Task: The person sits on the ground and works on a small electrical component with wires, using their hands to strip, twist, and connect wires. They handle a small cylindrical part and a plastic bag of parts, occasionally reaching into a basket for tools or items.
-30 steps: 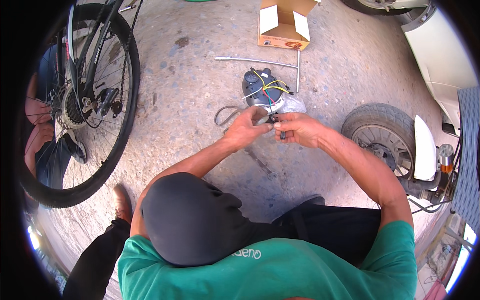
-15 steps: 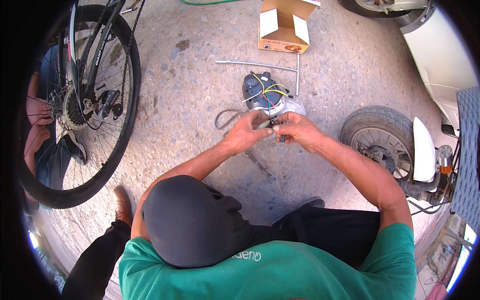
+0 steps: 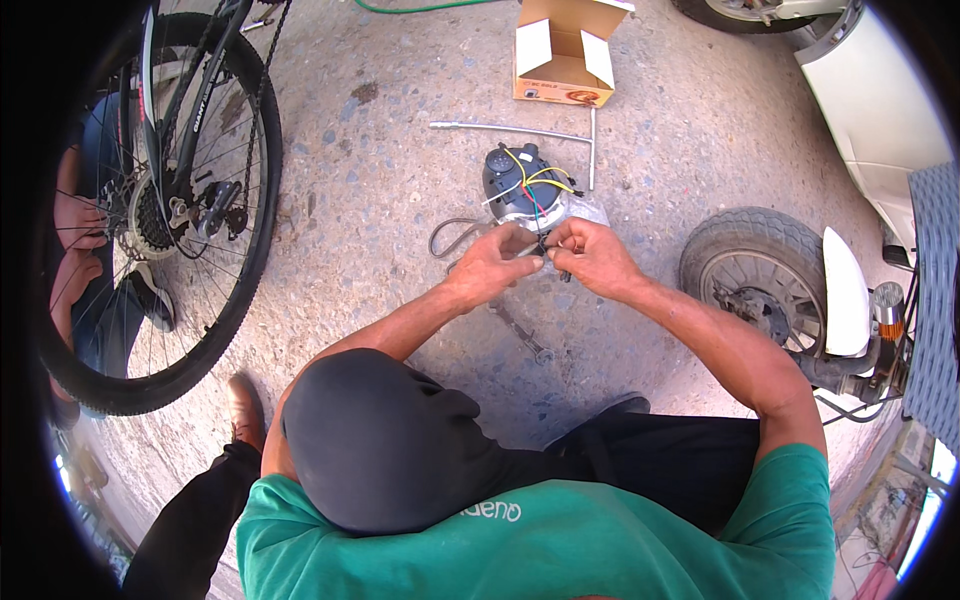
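Observation:
My left hand (image 3: 500,262) and my right hand (image 3: 592,258) meet below a round black lamp housing (image 3: 506,188), both pinching a small dark connector (image 3: 542,245) at the end of its wires, partly hidden by my fingers. Yellow, red, green and white wires (image 3: 540,176) spread over the housing's back, which rests on the ground with a crumpled clear plastic bag (image 3: 585,210) beside it. A looped strap (image 3: 442,227) lies left of the housing. A metal tool (image 3: 522,328) lies on the ground below my hands.
An open cardboard box (image 3: 558,80), metal T-bar wrench (image 3: 510,130) and green hose (image 3: 420,5) lie ahead. A bicycle wheel (image 3: 258,250) stands left, a co-worker's hands (image 3: 78,225) behind it. A scooter (image 3: 870,120) and wheel (image 3: 752,228) are right.
My fingers have shifted slightly around the connector, with the right hand's fingertips curled a little differently. Both hands stay together in the same place below the housing.

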Motion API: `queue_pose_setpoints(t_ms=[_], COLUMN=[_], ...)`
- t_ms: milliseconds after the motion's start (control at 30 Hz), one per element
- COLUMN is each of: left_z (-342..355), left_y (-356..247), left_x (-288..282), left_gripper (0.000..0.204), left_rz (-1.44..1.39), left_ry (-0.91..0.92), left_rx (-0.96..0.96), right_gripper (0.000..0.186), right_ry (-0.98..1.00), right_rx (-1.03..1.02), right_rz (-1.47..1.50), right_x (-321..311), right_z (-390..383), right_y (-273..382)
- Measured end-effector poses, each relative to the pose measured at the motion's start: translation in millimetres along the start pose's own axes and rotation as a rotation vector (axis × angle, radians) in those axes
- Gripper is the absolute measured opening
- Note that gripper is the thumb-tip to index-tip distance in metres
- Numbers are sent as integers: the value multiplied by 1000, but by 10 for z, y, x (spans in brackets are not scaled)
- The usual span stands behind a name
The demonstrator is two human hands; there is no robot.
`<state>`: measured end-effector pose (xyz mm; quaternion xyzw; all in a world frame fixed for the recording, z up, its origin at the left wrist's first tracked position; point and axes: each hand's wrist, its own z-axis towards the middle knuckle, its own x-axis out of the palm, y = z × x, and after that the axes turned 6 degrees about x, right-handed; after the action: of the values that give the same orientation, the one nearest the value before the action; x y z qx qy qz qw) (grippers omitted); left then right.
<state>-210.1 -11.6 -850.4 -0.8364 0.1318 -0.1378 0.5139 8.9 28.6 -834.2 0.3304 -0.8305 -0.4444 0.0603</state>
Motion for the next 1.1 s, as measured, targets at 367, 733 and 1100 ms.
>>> queue_pose_setpoints(t_ms=[367,733,1100], left_z=[6,7,42], left_y=[8,22,-254], left_x=[22,17,-16], left_gripper=[53,43,36], left_rz=[-9,-25,16], left_ry=[-17,-91,-113], left_rx=[19,-24,-82], right_gripper=[21,12,17], right_ry=[50,45,-243], right_rx=[171,254,-30], right_rz=[170,19,-518], right_x=[-45,-55,39], right_z=[51,78,-53], right_y=[35,63,155])
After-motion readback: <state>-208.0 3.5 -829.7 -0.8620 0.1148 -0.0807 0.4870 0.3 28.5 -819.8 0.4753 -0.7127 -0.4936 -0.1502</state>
